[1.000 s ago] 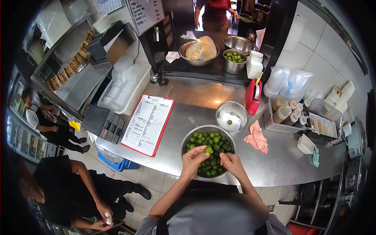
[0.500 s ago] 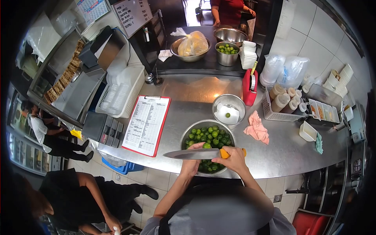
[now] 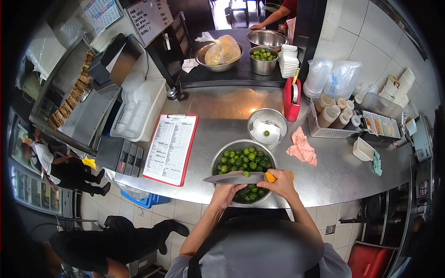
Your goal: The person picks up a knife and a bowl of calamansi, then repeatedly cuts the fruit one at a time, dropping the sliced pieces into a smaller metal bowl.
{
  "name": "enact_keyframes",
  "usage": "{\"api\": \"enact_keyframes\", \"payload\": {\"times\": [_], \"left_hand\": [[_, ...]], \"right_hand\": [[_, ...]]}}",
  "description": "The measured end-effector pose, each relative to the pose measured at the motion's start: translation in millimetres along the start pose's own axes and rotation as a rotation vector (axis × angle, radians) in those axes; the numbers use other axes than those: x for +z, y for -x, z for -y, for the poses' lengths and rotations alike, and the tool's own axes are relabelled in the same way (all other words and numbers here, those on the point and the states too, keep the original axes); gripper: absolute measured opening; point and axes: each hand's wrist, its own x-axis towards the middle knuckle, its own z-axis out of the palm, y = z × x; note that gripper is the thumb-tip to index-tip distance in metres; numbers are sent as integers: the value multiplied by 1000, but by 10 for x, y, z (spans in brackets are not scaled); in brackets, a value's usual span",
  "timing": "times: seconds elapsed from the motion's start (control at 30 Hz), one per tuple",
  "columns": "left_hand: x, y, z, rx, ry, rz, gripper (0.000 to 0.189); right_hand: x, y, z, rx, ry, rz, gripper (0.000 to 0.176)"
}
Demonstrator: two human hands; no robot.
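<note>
1. Seen from above, the large metal bowl [image 3: 214,163] sits near the front edge of a steel tabletop [image 3: 218,132], filled with small green citrus fruits [image 3: 238,158].
2. The right hand [image 3: 281,184] is closed around the yellow handle of a knife [image 3: 227,178]; the blade lies across the bowl, pointing left.
3. The left hand [image 3: 224,194] is partly curled, below the blade at the bowl's near left side. Its fingertips are partly hidden, so its grip cannot be told.
4. One green fruit [image 3: 246,174] shows at the blade's upper edge, between the two hands and above the bowl's contents.
5. Just behind the large bowl stands a smaller metal bowl [image 3: 251,126], holding something white and a single green fruit.
6. To the right lies a crumpled pink cloth [image 3: 301,147]; beyond it is a white basket [image 3: 330,132] of squeeze bottles.
7. Well to the left, a red clipboard [image 3: 187,169] carries printed sheets.
8. On the dark ledge [image 3: 204,81] at the back are a bagged item [image 3: 223,50] in a bowl, and a metal pot [image 3: 263,67] of green fruits.
9. At top, a person's red-sleeved arm [image 3: 273,17] reaches onto the ledge.
</note>
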Motion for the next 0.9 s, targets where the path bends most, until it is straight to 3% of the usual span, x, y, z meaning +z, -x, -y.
{"api": "enact_keyframes", "payload": {"times": [0.07, 0.23, 0.3, 0.4, 0.5, 0.67, 0.8, 0.9], "left_hand": [[-23, -32, -36, -71, 18, 35, 32], [253, -778, -247, 57, -377, -5, 35], [402, -1071, -303, 216, -404, 101, 35], [426, -1078, -326, 584, -897, 4, 34], [344, -767, -313, 450, -1657, 83, 32], [194, -725, 17, 449, -1736, 43, 28], [201, -603, -36, 643, -1620, -2, 22], [328, -328, -68, 594, -1493, 24, 30]], "right_hand": [[-7, 41, -69, 39, -7, 11, 57], [24, 91, -167, 173, -386, -15, 49], [2, 114, -201, 205, -520, -19, 47], [-116, 145, -199, 239, -553, -32, 47], [-125, 185, -253, 281, -567, -61, 47], [-95, 175, -206, 345, -620, -37, 41], [25, 0, -154, 130, -529, -103, 22], [-13, -107, 3, 117, -469, -61, 13]]}}
